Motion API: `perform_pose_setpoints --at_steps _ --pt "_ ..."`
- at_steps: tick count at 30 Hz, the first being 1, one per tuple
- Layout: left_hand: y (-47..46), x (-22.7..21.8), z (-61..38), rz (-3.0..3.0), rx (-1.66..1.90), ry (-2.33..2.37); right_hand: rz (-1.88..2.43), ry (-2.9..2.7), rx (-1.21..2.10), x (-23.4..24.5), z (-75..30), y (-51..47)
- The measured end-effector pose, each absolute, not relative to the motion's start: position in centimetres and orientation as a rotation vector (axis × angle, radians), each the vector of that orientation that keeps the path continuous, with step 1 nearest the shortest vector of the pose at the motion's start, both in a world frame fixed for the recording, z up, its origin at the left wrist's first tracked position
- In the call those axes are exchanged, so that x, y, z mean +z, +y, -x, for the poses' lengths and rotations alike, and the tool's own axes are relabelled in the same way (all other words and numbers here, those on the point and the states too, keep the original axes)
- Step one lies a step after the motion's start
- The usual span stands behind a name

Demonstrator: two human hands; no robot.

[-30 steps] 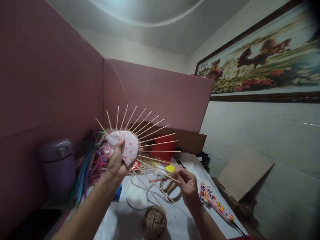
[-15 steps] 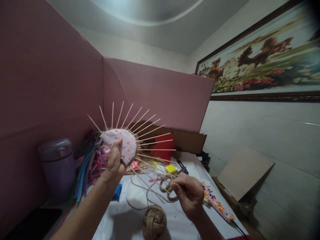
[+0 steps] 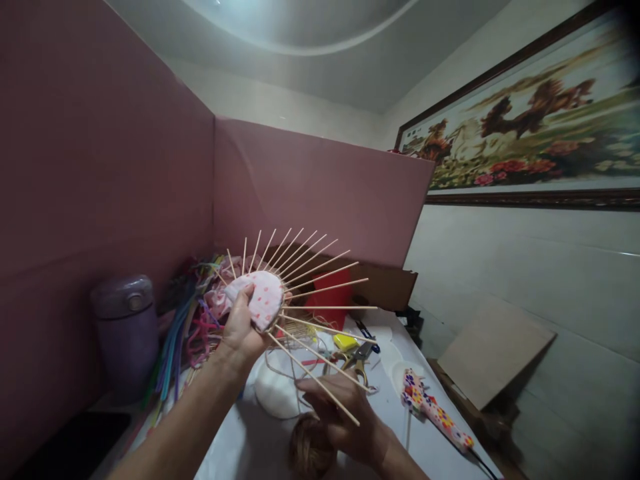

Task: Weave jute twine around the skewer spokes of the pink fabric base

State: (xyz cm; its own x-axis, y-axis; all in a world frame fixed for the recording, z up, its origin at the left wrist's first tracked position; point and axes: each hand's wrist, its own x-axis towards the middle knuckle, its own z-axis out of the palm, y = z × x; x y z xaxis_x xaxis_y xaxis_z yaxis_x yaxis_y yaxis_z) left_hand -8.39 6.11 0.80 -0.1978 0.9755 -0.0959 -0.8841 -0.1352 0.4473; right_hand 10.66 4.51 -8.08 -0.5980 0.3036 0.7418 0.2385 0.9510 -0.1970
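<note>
My left hand (image 3: 246, 331) grips a disc covered in white cloth with pink-red dots (image 3: 267, 298), thumb on its face. Thin wooden sticks (image 3: 333, 307) fan out from the disc's edge. My right hand (image 3: 350, 417) is low behind the lowest sticks, fingers curled and pinched at a strand of brown twine (image 3: 281, 371); the exact hold is partly hidden. Just below it sits a ball of twine (image 3: 311, 450), blurred and partly covered by the hand. A white round piece (image 3: 277, 393) lies on the table beneath the disc.
Scissors (image 3: 361, 360), a yellow packet (image 3: 345, 342) and a flower-patterned glue gun (image 3: 437, 417) lie on the white table. Colourful pipe cleaners (image 3: 173, 340) and a purple bottle (image 3: 125, 333) stand left. A pink partition (image 3: 320, 187) rises behind, with a cardboard box (image 3: 383, 290) before it.
The disc has moved slightly right and down and turned, its sticks reaching farther right. My right hand has gone left and down, from beside the scissors to above the twine ball.
</note>
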Motion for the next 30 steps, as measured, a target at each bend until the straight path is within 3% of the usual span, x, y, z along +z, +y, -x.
perform_pose_setpoints --at_steps 10,30 --pt "5.5 0.9 6.6 -0.197 1.745 0.444 0.318 -2.204 0.013 -10.4 -9.2 3.3" --pt "5.0 1.7 6.5 -0.239 1.71 0.496 0.534 -2.2 0.081 -9.7 -9.2 4.7"
